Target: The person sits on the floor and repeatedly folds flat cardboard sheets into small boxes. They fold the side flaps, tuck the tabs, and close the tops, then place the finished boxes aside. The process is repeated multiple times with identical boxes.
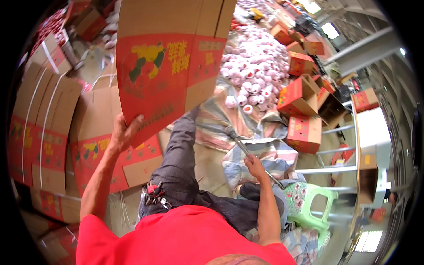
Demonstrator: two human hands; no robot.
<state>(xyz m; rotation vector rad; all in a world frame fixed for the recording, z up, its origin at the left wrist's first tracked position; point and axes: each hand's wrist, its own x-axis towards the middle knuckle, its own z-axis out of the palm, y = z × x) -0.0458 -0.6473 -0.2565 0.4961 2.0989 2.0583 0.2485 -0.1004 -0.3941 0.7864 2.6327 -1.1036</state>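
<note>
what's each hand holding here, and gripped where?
Left hand grips the flat red-and-brown cardboard carton at its lower edge, near the corner. Right hand holds a long grey metal tool around mid-shaft; what kind of tool cannot be told.

Flattened red-and-brown carton raised, tilted — metal tool angled beside the knee.

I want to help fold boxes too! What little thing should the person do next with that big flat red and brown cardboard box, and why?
Probably lower the flat red and brown cardboard box toward the lap. The left hand pinches only its bottom edge, so it hangs high and tilted, while the right hand grips a long metal tool held apart from it. Bringing the two closer seems the sensible small step.
</note>
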